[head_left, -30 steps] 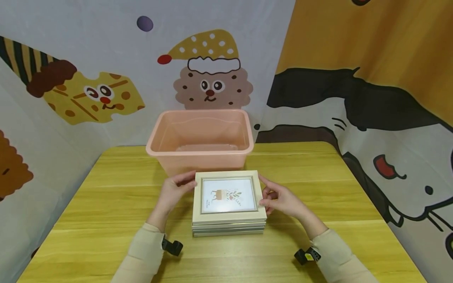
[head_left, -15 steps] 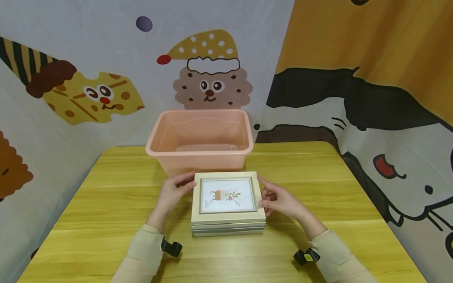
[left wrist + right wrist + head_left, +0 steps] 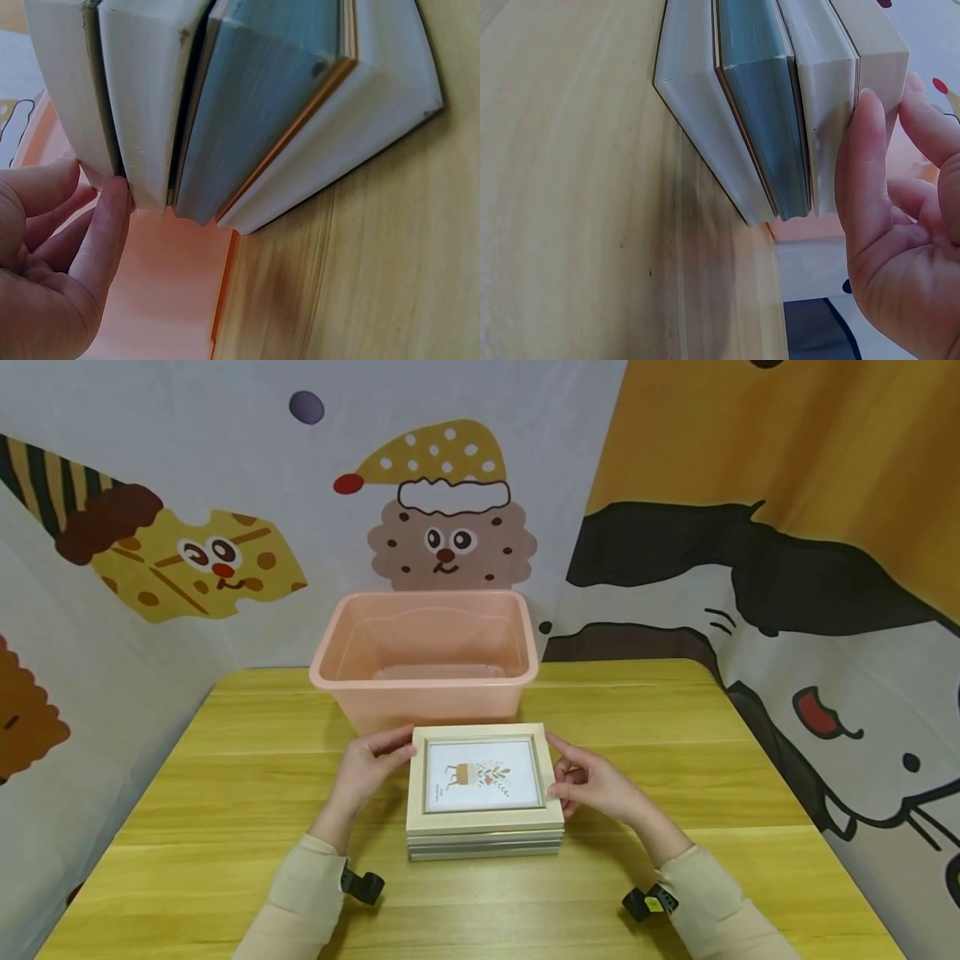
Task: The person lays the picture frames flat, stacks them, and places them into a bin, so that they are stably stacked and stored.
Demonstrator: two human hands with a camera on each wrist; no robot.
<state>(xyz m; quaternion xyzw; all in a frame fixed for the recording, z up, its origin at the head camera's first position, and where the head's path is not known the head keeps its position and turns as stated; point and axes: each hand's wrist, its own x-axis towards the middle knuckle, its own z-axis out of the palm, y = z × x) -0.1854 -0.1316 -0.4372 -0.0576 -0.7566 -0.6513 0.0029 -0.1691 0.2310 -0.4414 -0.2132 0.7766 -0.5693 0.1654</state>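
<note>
A stack of several picture frames stands on the wooden table, topped by a cream picture frame with a print of a potted plant. My left hand pinches its left side near the far corner. From the right, my right hand pinches the opposite side. In both wrist views a fingertip sits at the seam under the top frame. Below it come a white frame, a blue-grey frame and another white frame. The far side of the stack is hidden in the head view.
Just beyond the stack is a pink plastic bin, its inside bare. The table reaches up to a cartoon-printed cloth at the back and sides.
The top picture frame has shifted very slightly toward me and left, and glare on its print has faded. Both hands keep their hold, almost still.
</note>
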